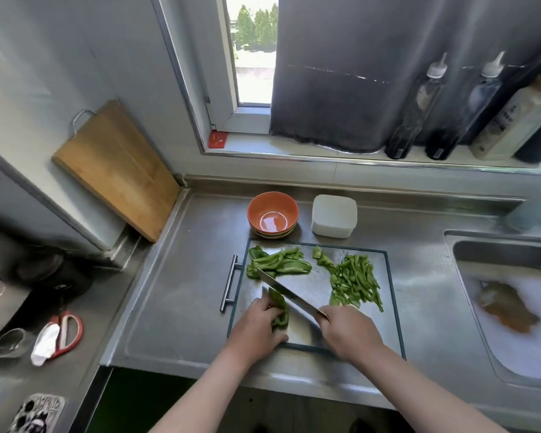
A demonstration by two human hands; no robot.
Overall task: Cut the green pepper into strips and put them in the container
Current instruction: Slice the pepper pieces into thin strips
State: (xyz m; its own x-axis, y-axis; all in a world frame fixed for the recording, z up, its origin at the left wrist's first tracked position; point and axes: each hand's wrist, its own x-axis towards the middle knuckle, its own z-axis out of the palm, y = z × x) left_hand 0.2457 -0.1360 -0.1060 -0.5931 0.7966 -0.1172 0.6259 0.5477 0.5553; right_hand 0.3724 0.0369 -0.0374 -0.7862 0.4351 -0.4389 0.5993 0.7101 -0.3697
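Steel board (pixel 320 271), slim glossy-green pepper strips (pixel 355 282)

head cam | worn high, facing forward-down | close over steel board (pixel 319 276) | single view

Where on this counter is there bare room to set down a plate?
Bare steel counter lies left of the metal cutting board, up to the leaning wooden board. A narrower strip runs between the cutting board and the sink. Crowded: behind the board, orange bowl and white square container; on it green pepper pieces, the knife, left hand, right hand.
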